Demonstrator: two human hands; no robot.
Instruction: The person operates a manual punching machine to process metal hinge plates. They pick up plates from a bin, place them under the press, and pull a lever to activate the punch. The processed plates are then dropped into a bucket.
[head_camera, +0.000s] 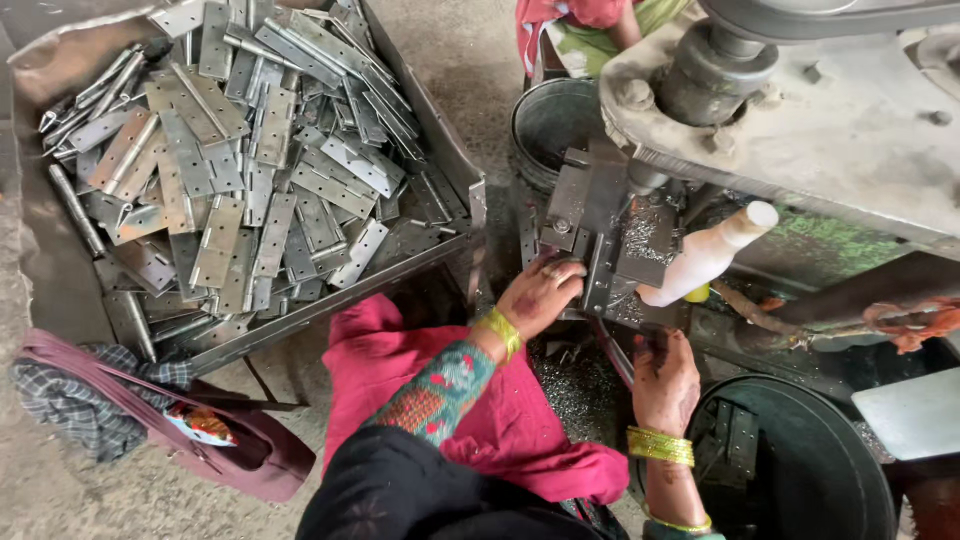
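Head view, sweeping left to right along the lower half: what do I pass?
Maroon bag → pink cloth → left hand → right hand → dark round bin.

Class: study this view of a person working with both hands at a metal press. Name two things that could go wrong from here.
1. The left hand rests against the press tooling; fingers could be pinched if it cycles.
2. The heaped hinge plates in the tray have sharp edges and could cut bare skin.

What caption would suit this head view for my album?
Left hand on a press machine's die block, right hand beside it, tray of metal hinge plates nearby.
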